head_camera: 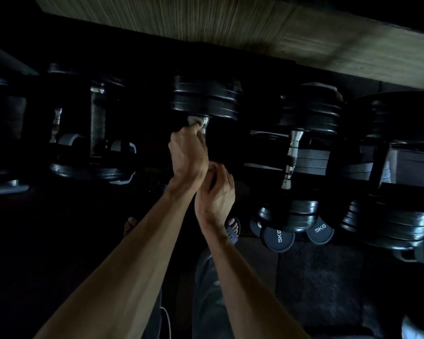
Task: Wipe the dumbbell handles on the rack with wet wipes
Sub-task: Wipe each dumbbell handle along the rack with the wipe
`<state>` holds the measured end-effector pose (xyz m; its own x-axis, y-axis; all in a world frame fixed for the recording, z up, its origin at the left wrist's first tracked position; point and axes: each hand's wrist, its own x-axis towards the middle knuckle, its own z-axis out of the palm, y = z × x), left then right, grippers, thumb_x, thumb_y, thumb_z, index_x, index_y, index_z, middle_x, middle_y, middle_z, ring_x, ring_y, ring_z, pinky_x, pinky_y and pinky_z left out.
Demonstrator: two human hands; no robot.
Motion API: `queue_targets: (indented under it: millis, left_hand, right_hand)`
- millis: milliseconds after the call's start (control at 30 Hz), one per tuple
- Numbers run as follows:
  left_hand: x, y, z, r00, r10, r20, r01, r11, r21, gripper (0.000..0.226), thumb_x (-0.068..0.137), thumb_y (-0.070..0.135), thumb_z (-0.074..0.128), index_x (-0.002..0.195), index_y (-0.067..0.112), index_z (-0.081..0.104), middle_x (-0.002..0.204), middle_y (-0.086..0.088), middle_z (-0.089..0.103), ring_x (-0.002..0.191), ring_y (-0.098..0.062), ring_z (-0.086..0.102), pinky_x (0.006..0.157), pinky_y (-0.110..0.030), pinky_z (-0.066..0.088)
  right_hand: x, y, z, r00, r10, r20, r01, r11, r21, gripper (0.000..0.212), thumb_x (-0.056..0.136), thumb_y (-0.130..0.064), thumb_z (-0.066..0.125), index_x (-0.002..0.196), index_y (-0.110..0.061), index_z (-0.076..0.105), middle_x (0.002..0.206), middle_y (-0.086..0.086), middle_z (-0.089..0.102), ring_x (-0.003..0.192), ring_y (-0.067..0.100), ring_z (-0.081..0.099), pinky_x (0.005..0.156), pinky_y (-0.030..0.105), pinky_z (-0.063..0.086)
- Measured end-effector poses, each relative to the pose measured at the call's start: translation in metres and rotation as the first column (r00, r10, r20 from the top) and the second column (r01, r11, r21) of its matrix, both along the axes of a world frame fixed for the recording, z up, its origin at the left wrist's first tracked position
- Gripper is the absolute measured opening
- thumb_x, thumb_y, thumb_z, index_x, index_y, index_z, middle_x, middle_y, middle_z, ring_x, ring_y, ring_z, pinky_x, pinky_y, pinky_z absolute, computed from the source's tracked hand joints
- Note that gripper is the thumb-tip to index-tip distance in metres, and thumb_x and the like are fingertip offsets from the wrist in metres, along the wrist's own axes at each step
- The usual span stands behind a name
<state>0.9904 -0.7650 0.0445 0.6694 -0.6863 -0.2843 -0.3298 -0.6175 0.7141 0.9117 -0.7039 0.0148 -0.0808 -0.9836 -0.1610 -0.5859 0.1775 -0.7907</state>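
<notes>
A black plate dumbbell lies on the rack at centre, and its chrome handle shows just under the upper plates. My left hand grips a pale wet wipe wrapped against the top of that handle. My right hand sits just below and to the right of the left wrist. Its fingers curl round the lower part of the same handle, which is lost in the dark. The lower plates of this dumbbell are hidden.
More dumbbells flank it: one with a bare chrome handle to the right, another handle to the left. Two 5KG dumbbells lie on the floor at lower right. A wooden wall panel runs across the top. My sandalled foot stands below.
</notes>
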Motion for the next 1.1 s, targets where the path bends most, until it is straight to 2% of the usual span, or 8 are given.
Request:
queue_targets:
  millis: [133, 267, 333, 400, 533, 800, 933, 1100]
  left_hand:
    - [0.017, -0.007, -0.008, 0.998, 0.031, -0.063, -0.028, 0.998, 0.051, 0.024, 0.1, 0.015, 0.052, 0.084, 0.016, 0.069, 0.081, -0.004, 0.068, 0.076, -0.013, 0.064, 0.067, -0.012, 0.04]
    - [0.021, 0.007, -0.004, 0.995, -0.011, -0.095, 0.009, 1.0, -0.028, 0.026, 0.1, 0.012, 0.054, 0.084, -0.004, 0.067, 0.075, -0.012, 0.069, 0.086, -0.022, 0.06, 0.052, -0.012, 0.042]
    - [0.02, 0.013, -0.003, 0.99, -0.032, -0.135, 0.023, 0.997, -0.067, 0.026, 0.101, 0.01, 0.053, 0.093, -0.008, 0.069, 0.088, -0.02, 0.072, 0.097, -0.018, 0.056, 0.072, -0.02, 0.046]
    - [0.029, 0.007, -0.012, 0.986, -0.041, -0.163, 0.036, 0.999, -0.035, 0.028, 0.101, 0.015, 0.053, 0.081, 0.004, 0.069, 0.08, -0.011, 0.069, 0.076, -0.018, 0.064, 0.055, -0.015, 0.044]
    - [0.037, 0.006, -0.016, 0.986, -0.132, -0.098, 0.134, 0.991, 0.013, 0.042, 0.101, 0.021, 0.053, 0.059, 0.015, 0.05, 0.054, -0.002, 0.052, 0.043, -0.001, 0.046, 0.044, -0.012, 0.034]
    - [0.039, 0.004, -0.015, 0.974, -0.223, 0.036, 0.22, 0.973, 0.064, 0.037, 0.1, 0.019, 0.053, 0.063, 0.016, 0.048, 0.051, 0.011, 0.042, 0.043, -0.004, 0.041, 0.05, -0.011, 0.032]
    - [0.028, 0.024, -0.008, 0.955, -0.292, 0.057, 0.291, 0.956, 0.025, 0.026, 0.1, 0.015, 0.054, 0.079, 0.01, 0.068, 0.064, 0.008, 0.059, 0.05, 0.0, 0.053, 0.053, -0.004, 0.043]
    - [0.031, 0.007, -0.008, 0.965, -0.25, 0.082, 0.243, 0.966, 0.09, 0.038, 0.101, 0.014, 0.051, 0.064, 0.017, 0.045, 0.054, 0.01, 0.044, 0.04, -0.004, 0.042, 0.042, -0.006, 0.036]
  right_hand:
    - [0.002, -0.001, -0.001, 0.999, -0.015, -0.049, 0.016, 1.0, 0.009, 0.037, 0.09, -0.03, 0.037, 0.093, -0.019, 0.073, 0.087, -0.005, 0.073, 0.083, 0.012, 0.061, 0.079, 0.038, 0.053]
    - [0.002, 0.0, -0.002, 0.992, -0.06, -0.108, 0.066, 0.997, 0.05, 0.036, 0.088, -0.034, 0.038, 0.09, -0.023, 0.072, 0.088, -0.004, 0.071, 0.086, 0.022, 0.065, 0.081, 0.048, 0.053]
    - [0.002, 0.001, -0.002, 0.99, -0.082, -0.114, 0.091, 0.993, 0.074, 0.037, 0.087, -0.037, 0.037, 0.09, -0.024, 0.071, 0.089, -0.004, 0.07, 0.087, 0.023, 0.064, 0.079, 0.048, 0.053]
    - [0.002, 0.001, -0.001, 0.991, -0.075, -0.109, 0.084, 0.993, 0.083, 0.038, 0.087, -0.039, 0.035, 0.091, -0.024, 0.071, 0.09, -0.004, 0.07, 0.088, 0.022, 0.063, 0.079, 0.047, 0.053]
    - [0.002, 0.0, 0.001, 0.993, -0.074, -0.096, 0.083, 0.992, 0.092, 0.037, 0.087, -0.038, 0.036, 0.09, -0.024, 0.07, 0.089, -0.004, 0.07, 0.088, 0.022, 0.062, 0.079, 0.047, 0.052]
    - [0.001, 0.001, 0.0, 0.994, -0.095, -0.063, 0.101, 0.99, 0.102, 0.039, 0.085, -0.04, 0.036, 0.09, -0.023, 0.071, 0.092, -0.004, 0.069, 0.09, 0.022, 0.062, 0.079, 0.046, 0.052]
    - [-0.002, 0.004, -0.004, 0.988, -0.146, -0.045, 0.151, 0.981, 0.126, 0.047, 0.087, -0.046, 0.035, 0.099, -0.021, 0.073, 0.099, -0.002, 0.069, 0.096, 0.021, 0.061, 0.085, 0.045, 0.052]
    - [-0.002, 0.011, -0.003, 0.981, -0.192, -0.029, 0.194, 0.967, 0.166, 0.056, 0.089, -0.055, 0.032, 0.11, -0.022, 0.071, 0.109, -0.002, 0.067, 0.105, 0.02, 0.06, 0.092, 0.04, 0.05]
